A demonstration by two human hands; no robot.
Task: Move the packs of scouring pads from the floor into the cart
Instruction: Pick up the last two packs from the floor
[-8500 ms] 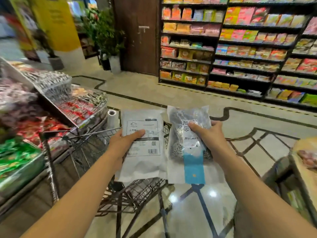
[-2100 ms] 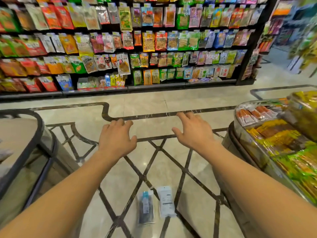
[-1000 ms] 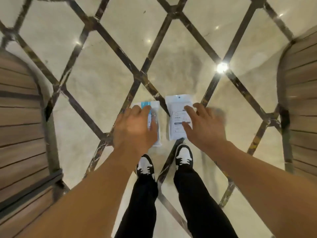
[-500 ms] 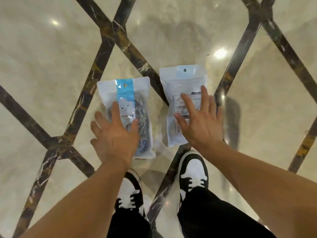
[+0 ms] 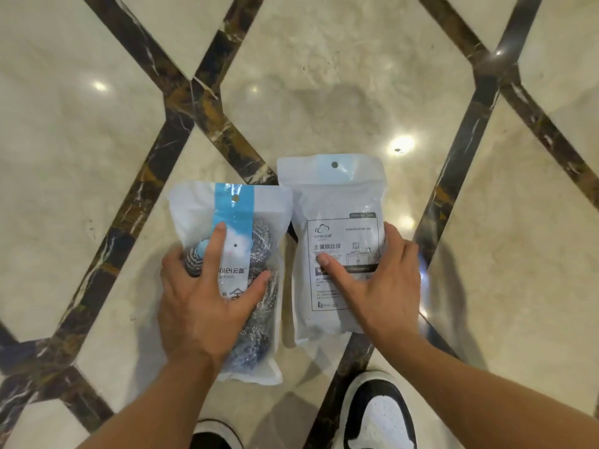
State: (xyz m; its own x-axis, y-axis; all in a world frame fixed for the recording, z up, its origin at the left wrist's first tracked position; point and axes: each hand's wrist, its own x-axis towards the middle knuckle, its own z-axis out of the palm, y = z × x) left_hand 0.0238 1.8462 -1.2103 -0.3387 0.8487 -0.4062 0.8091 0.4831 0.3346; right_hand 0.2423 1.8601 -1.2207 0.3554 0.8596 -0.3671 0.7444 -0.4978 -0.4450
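Two packs of scouring pads lie side by side on the floor just in front of my feet. The left pack (image 5: 259,218) is clear with a blue stripe and shows steel wool balls inside. The right pack (image 5: 337,196) lies with its white printed back up. My left hand (image 5: 207,306) rests on the left pack, its fingers curled round the left edge and its thumb on the front. My right hand (image 5: 379,286) clasps the right pack, thumb on the label and fingers over the right edge. The cart is out of view.
The floor is glossy beige marble (image 5: 324,76) crossed by dark inlaid strips (image 5: 181,124). The toes of my black-and-white shoes (image 5: 379,413) show at the bottom edge, close behind the packs.
I have bent lower, so the packs look larger. Both hands went from hovering with spread fingers to closing round the outer edges of the packs.
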